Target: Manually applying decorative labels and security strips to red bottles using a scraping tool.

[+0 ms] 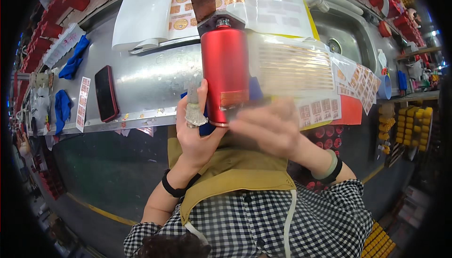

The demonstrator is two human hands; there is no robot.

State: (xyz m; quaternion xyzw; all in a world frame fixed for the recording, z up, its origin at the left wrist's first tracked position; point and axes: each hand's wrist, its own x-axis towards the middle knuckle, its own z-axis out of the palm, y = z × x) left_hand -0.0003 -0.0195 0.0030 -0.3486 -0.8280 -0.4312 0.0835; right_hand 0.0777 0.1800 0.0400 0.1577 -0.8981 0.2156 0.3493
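Nearest: checked shirt (226, 215). Left fingers (203, 92) hold red bottle (225, 65), apparently steadying it; right fingers (252, 125) blurred, grip unclear.

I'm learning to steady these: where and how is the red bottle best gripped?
Probably around the plain middle of the red bottle, coming from its left: the body there is a smooth, straight cylinder, with the narrow neck pointing away. The left hand holds its lower left; the blurred right hand is near the copper-coloured label, best left uncovered.
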